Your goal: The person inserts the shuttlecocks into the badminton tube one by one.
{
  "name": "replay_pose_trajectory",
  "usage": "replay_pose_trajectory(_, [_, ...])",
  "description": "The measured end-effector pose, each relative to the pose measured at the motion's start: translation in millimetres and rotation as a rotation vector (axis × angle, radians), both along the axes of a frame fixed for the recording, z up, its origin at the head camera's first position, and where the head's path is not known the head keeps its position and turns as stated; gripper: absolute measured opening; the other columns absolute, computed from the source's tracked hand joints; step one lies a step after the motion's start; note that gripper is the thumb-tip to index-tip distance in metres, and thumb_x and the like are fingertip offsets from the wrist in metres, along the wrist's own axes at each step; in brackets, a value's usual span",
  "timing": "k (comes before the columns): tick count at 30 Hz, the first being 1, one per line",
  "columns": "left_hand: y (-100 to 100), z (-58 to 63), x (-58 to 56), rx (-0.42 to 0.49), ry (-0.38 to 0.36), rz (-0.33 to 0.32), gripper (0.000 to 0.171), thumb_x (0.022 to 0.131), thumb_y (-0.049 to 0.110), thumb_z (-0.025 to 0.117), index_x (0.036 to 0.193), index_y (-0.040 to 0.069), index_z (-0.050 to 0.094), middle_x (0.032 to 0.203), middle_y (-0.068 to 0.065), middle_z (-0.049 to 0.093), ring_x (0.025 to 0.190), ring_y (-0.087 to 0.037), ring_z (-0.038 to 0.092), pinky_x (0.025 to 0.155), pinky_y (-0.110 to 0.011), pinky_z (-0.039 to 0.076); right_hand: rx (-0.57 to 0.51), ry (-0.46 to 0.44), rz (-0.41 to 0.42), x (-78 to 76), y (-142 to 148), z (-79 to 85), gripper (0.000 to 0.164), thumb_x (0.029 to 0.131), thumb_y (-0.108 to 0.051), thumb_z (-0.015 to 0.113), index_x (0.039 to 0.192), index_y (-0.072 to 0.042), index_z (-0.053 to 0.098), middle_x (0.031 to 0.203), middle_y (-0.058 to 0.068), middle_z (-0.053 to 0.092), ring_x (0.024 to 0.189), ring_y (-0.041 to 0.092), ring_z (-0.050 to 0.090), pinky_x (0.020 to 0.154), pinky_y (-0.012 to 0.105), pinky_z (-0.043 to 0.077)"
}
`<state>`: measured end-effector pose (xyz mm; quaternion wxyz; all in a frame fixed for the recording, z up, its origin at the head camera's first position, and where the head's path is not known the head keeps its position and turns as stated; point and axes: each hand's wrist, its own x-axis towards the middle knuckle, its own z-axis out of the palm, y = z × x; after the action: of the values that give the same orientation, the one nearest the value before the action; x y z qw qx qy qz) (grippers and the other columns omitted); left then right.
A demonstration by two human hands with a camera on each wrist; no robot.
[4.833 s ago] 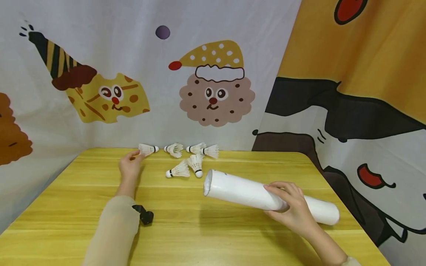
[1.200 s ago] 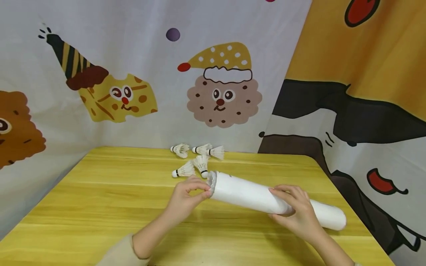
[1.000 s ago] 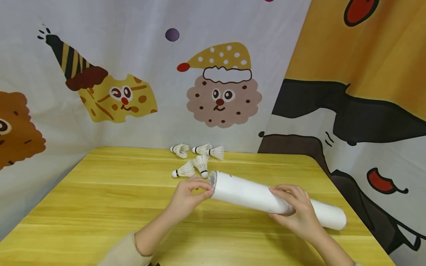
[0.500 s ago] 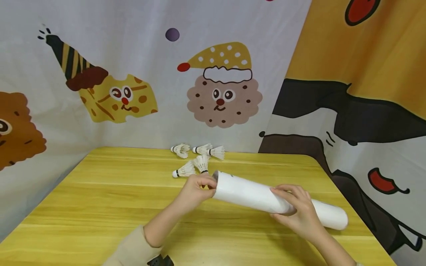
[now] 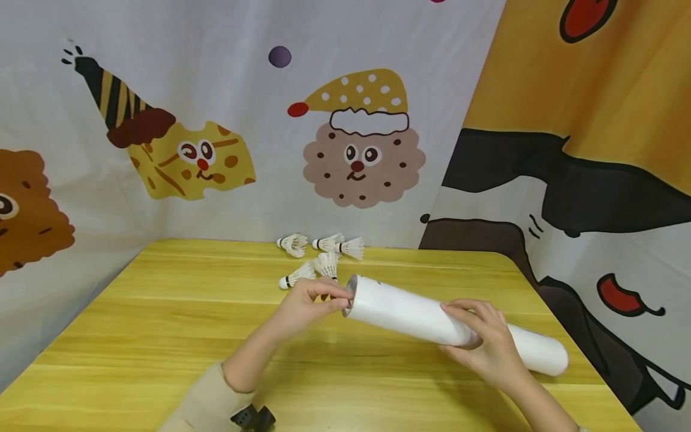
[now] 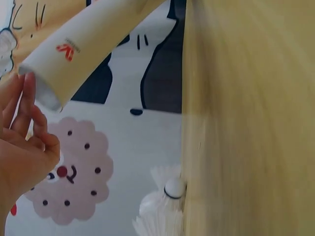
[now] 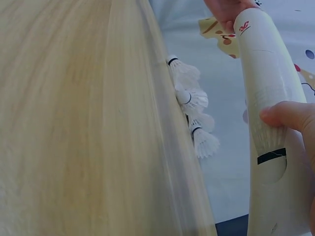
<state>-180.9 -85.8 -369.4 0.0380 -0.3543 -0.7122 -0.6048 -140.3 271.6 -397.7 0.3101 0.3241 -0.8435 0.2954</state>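
My right hand [image 5: 488,339] grips a long white shuttlecock tube [image 5: 399,306] around its middle, tilted so its open mouth points left and a little up. At that mouth is my left hand [image 5: 302,306], its fingertips right at the rim. In the left wrist view those fingers [image 6: 27,93] are fairly straight, with no shuttlecock showing between them. A shuttlecock shape with a black band shows on the side of the tube in the right wrist view, near my right thumb [image 7: 285,115]. The inside of the tube is mostly hidden.
Several white feather shuttlecocks lie at the back of the wooden table [image 5: 216,336]: two nearer ones, a shuttlecock [image 5: 299,275] and another shuttlecock [image 5: 326,264], just behind my left hand, the others along the far edge. A patterned cloth [image 5: 227,90] hangs behind.
The far-left shuttlecock my left hand touched has gone from the table. Feathers filled the tube's mouth a second ago; now they are out of sight inside, and my left fingers have drawn back slightly.
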Motion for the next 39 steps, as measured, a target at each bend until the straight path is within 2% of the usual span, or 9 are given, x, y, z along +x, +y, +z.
replay_pose_trajectory(3, [-7.8, 1.1, -5.1, -0.001, -0.014, 0.103, 0.012, 0.087, 0.012, 0.071, 0.098, 0.009, 0.076, 0.09, -0.001, 0.067, 0.075, -0.017, 0.048, 0.065, -0.03, 0.038, 0.002, -0.001, -0.01, -0.5, 1.4, 0.0, 0.062, 0.08, -0.061, 0.065, 0.12, -0.014, 0.068, 0.118, 0.004, 0.06, 0.11, 0.018, 0.046, 0.087, 0.031, 0.025])
replay_pose_trajectory(6, [-16.0, 7.1, -7.9, 0.015, -0.049, 0.176, 0.013, 0.087, 0.01, 0.071, 0.1, 0.007, 0.075, 0.094, -0.002, 0.068, 0.077, -0.019, 0.05, 0.068, -0.032, 0.039, 0.002, -0.015, -0.015, -0.7, 2.1, 0.3, 0.062, 0.077, -0.06, 0.068, 0.12, -0.014, 0.068, 0.119, 0.004, 0.06, 0.111, 0.017, 0.046, 0.087, 0.03, 0.025])
replay_pose_trajectory(10, [-26.0, 7.2, -16.1, 0.03, -0.072, 0.249, 0.016, 0.088, 0.01, 0.07, 0.102, 0.003, 0.074, 0.101, -0.005, 0.069, 0.084, -0.02, 0.054, 0.073, -0.034, 0.04, 0.003, -0.03, -0.021, -0.4, 2.2, 1.0, 0.064, 0.077, -0.061, 0.067, 0.121, -0.014, 0.067, 0.119, 0.005, 0.059, 0.112, 0.017, 0.045, 0.088, 0.031, 0.025])
replay_pose_trajectory(13, [-32.3, -2.2, -26.5, 0.042, -0.091, 0.317, 0.018, 0.087, 0.014, 0.072, 0.103, 0.004, 0.074, 0.105, -0.005, 0.069, 0.088, -0.018, 0.055, 0.075, -0.033, 0.04, 0.004, -0.035, -0.025, 0.1, 2.4, 1.1, 0.064, 0.079, -0.062, 0.064, 0.121, -0.014, 0.067, 0.119, 0.005, 0.059, 0.112, 0.018, 0.045, 0.088, 0.031, 0.025])
replay_pose_trajectory(18, [-41.7, -14.6, -43.2, 0.068, -0.111, 0.44, 0.021, 0.087, 0.009, 0.071, 0.105, -0.003, 0.071, 0.1, -0.014, 0.068, 0.086, -0.015, 0.054, 0.07, -0.027, 0.04, 0.001, -0.028, -0.026, -0.2, 3.1, 0.3, 0.063, 0.078, -0.062, 0.065, 0.12, -0.014, 0.068, 0.119, 0.005, 0.06, 0.112, 0.017, 0.046, 0.087, 0.031, 0.025])
replay_pose_trajectory(21, [-48.2, -21.3, -54.7, 0.112, -0.123, 0.517, 0.023, 0.086, 0.006, 0.072, 0.105, -0.006, 0.07, 0.099, -0.018, 0.068, 0.083, -0.013, 0.054, 0.064, -0.023, 0.038, -0.004, -0.023, -0.016, -1.2, 3.4, 0.0, 0.062, 0.075, -0.058, 0.073, 0.12, -0.014, 0.068, 0.119, 0.005, 0.06, 0.112, 0.016, 0.046, 0.087, 0.031, 0.025])
replay_pose_trajectory(25, [-54.9, -28.9, -70.9, 0.119, -0.16, 0.614, 0.024, 0.085, 0.01, 0.074, 0.104, -0.004, 0.071, 0.095, -0.014, 0.068, 0.081, -0.013, 0.053, 0.062, -0.021, 0.036, -0.01, -0.013, -0.003, -1.5, 3.0, 0.5, 0.061, 0.07, -0.045, 0.082, 0.12, -0.015, 0.068, 0.119, 0.004, 0.06, 0.112, 0.017, 0.046, 0.086, 0.031, 0.025])
replay_pose_trajectory(32, [-57.7, -38.8, -98.6, 0.068, -0.171, 0.766, 0.025, 0.085, 0.011, 0.074, 0.106, -0.001, 0.072, 0.093, -0.015, 0.067, 0.079, -0.021, 0.052, 0.057, -0.021, 0.039, -0.011, 0.037, 0.007, -1.5, 0.4, 0.7, 0.058, 0.082, -0.057, 0.065, 0.12, -0.013, 0.068, 0.117, 0.006, 0.06, 0.109, 0.018, 0.047, 0.087, 0.031, 0.026])
replay_pose_trajectory(39, [-58.7, -50.5, -121.9, 0.013, -0.213, 0.842, 0.032, 0.085, 0.013, 0.074, 0.112, -0.002, 0.069, 0.092, -0.016, 0.065, 0.067, -0.014, 0.05, 0.052, -0.02, 0.038, 0.005, -0.033, -0.02, -0.9, 1.2, 2.7, 0.062, 0.079, -0.06, 0.065, 0.12, -0.014, 0.068, 0.118, 0.006, 0.06, 0.11, 0.019, 0.046, 0.089, 0.032, 0.025])
